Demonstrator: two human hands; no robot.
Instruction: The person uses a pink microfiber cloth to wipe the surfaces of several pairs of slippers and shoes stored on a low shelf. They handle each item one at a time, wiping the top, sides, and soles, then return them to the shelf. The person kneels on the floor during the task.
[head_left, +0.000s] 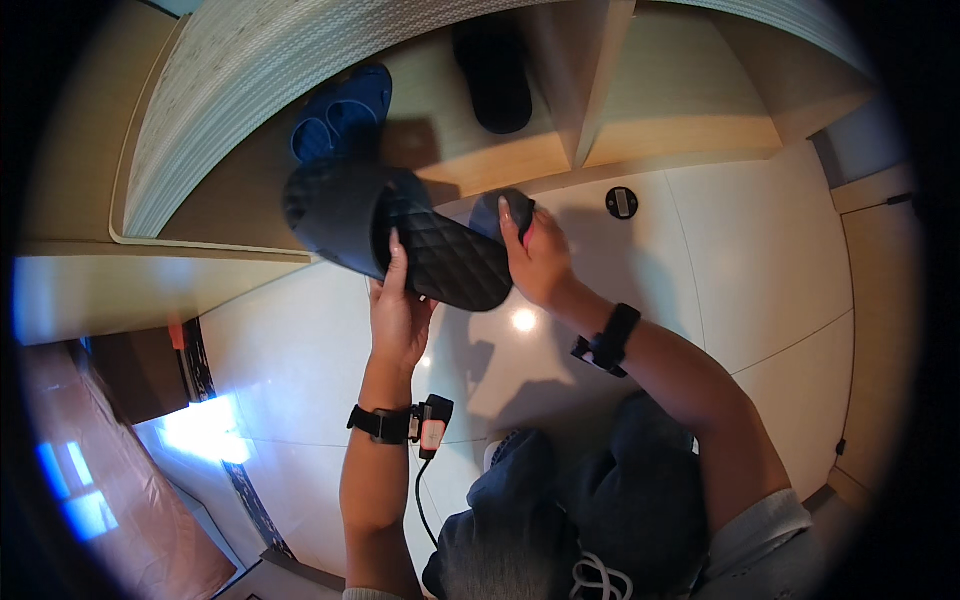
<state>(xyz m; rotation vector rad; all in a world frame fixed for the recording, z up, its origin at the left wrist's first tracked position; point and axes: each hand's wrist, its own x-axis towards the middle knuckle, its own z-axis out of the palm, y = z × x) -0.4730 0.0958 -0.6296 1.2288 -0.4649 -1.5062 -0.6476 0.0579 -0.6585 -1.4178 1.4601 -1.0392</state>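
My left hand (401, 307) grips a black slide sandal (457, 259) with a quilted footbed, its thumb inside by the strap. Close to the sandal's heel, my right hand (536, 251) holds a rounded dark grey object (506, 210) with a bit of pink at its edge; what it is I cannot tell. Beyond the strap, a pair of blue sandals (337, 120) lies on the wooden shelf, partly hidden by the black sandal. Farther right on that shelf rests a dark slipper or sandal (499, 82), in shadow.
A wooden divider (600, 90) splits the low shelf unit. On the tiled floor (765, 262) lies a round black device (622, 203) with a small display. Wooden panels stand at the left and right. A pinkish covered object (135, 480) is at the lower left. A cable hangs from the left wrist device.
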